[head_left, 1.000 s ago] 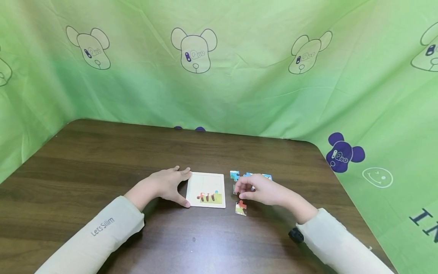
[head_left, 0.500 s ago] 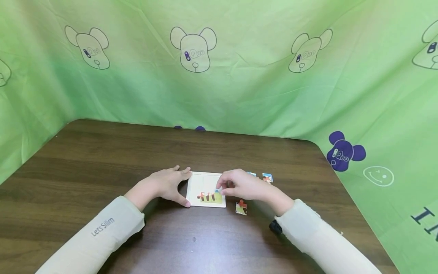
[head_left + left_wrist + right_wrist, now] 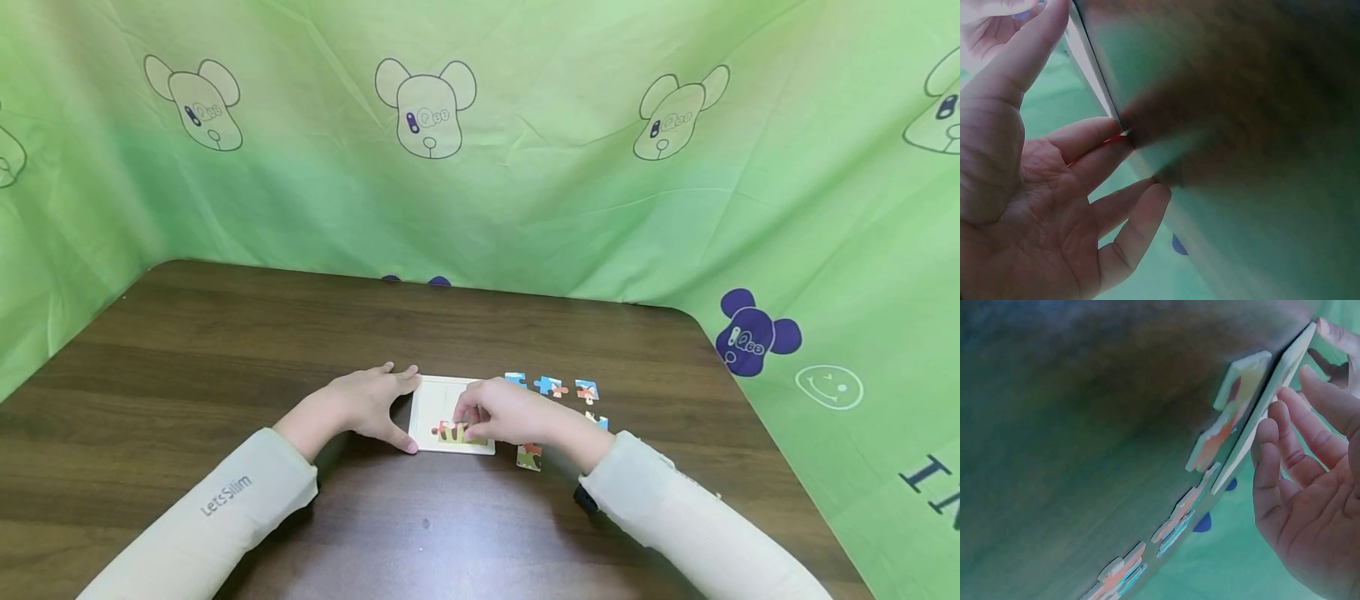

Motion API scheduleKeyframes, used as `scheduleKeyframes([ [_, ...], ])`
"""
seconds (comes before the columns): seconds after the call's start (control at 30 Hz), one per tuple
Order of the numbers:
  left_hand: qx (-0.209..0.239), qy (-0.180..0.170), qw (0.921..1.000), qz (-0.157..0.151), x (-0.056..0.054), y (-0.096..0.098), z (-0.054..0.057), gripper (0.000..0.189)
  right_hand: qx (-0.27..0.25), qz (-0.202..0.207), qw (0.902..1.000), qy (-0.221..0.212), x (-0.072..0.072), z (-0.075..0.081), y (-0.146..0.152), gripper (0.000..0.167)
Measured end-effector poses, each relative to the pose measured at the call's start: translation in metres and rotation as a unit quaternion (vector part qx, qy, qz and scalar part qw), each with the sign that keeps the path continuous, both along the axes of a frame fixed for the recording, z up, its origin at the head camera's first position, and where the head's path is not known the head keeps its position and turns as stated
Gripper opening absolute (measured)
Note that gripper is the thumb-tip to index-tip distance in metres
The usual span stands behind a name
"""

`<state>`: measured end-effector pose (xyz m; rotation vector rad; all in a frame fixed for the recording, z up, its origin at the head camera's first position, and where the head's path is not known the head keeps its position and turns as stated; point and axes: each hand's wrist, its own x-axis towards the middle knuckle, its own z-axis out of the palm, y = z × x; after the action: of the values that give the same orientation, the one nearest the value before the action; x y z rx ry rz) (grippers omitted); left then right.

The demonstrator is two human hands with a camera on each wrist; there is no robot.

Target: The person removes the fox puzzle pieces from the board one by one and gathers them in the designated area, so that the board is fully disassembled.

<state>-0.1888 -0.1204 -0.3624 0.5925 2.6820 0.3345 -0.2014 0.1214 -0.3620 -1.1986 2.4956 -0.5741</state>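
A white puzzle tray [image 3: 431, 402] lies on the table, with joined pieces [image 3: 447, 432] in yellow-green and red along its near side. My left hand [image 3: 367, 404] is spread at the tray's left edge, thumb at the near corner and index finger at the far one. The tray's side [image 3: 1093, 65] shows beside those fingertips in the left wrist view. Over the right part of the tray, my right hand [image 3: 506, 412] pinches a puzzle piece, mostly hidden by the fingers; a bit of blue [image 3: 1024, 14] shows between them in the left wrist view.
Right of the tray lie loose pieces: a blue one [image 3: 515, 378], a blue-and-orange one [image 3: 552, 387], one with a figure [image 3: 587, 391], one partly behind the wrist [image 3: 598, 420] and a red-and-green one [image 3: 529, 457]. A green printed cloth [image 3: 525, 208] hangs around the brown table [image 3: 300, 325].
My right hand has moved left from the loose pieces to over the tray, then a little further left across it. My left hand has stayed at the tray's edge.
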Motion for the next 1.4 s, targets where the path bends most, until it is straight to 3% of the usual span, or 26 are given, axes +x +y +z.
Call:
scheduleKeyframes([
  [0.5, -0.002, -0.001, 1.0, 0.002, 0.0, 0.0009, 0.0019, 0.1, 0.034, 0.006, 0.9994, -0.008, -0.0005, 0.0038, -0.0047, 0.014],
  [0.8, 0.001, 0.002, 1.0, 0.004, -0.0004, -0.0002, 0.0011, 0.097, 0.053, -0.024, 0.9977, -0.036, -0.0004, 0.0019, -0.0102, 0.015],
  [1.4, -0.001, 0.003, 1.0, -0.001, -0.0008, 0.0012, -0.0026, 0.101, -0.033, -0.027, 0.9958, -0.081, -0.003, -0.0014, -0.0009, 0.013],
])
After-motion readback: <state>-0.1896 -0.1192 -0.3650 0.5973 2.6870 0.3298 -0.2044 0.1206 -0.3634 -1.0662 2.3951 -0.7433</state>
